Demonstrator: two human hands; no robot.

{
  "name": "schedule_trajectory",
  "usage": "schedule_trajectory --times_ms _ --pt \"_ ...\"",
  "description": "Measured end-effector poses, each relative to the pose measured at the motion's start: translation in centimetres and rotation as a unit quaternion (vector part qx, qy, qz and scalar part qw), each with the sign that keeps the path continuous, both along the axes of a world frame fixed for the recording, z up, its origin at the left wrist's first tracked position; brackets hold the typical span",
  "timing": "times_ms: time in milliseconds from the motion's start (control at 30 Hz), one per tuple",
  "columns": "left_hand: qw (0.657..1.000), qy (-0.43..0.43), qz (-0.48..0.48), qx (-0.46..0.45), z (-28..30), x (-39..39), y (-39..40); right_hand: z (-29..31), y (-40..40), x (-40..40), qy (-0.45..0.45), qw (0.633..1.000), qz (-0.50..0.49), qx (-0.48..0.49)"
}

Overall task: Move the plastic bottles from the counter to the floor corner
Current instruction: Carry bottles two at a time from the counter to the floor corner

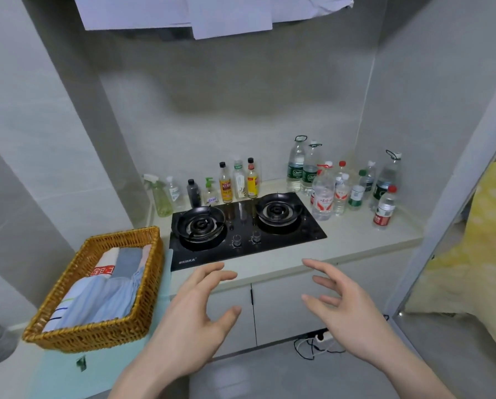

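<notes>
On the counter: plastic bottles stand upright in a cluster right of the gas stove, against the back corner; about 10, exact count unclear.
Left hand: raised in front of the counter edge, fingers spread and slightly curved, holding nothing.
Right hand: same height, fingers loosely spread, empty, well short of the bottles.
Other items: condiment and spray bottles line the wall behind the stove; wicker basket of folded cloth at left.
Progress: 0 bottles visibly moved; whole cluster left to carry.
Floor corner: destination not identifiable in view.
Next: likely reach right to the nearest bottles.
</notes>
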State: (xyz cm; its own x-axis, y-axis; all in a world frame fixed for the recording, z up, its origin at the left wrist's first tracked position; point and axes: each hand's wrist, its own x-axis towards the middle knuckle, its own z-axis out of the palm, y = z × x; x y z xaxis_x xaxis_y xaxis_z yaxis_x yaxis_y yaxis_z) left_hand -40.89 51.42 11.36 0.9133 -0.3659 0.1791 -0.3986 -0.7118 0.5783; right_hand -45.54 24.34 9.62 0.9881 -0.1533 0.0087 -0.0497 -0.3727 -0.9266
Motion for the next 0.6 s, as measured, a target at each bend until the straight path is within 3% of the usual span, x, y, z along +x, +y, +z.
schedule_trajectory --times_ms 233,600 --pt "0.999 0.028 0.003 0.018 -1.6 7.9 -4.9 -1.2 -5.7 6.4 0.027 0.999 -0.008 0.019" --pt "0.995 0.055 -0.081 -0.014 -3.2 22.7 -14.7 -1.2 -13.6 16.6 0.02 0.994 -0.103 0.016"
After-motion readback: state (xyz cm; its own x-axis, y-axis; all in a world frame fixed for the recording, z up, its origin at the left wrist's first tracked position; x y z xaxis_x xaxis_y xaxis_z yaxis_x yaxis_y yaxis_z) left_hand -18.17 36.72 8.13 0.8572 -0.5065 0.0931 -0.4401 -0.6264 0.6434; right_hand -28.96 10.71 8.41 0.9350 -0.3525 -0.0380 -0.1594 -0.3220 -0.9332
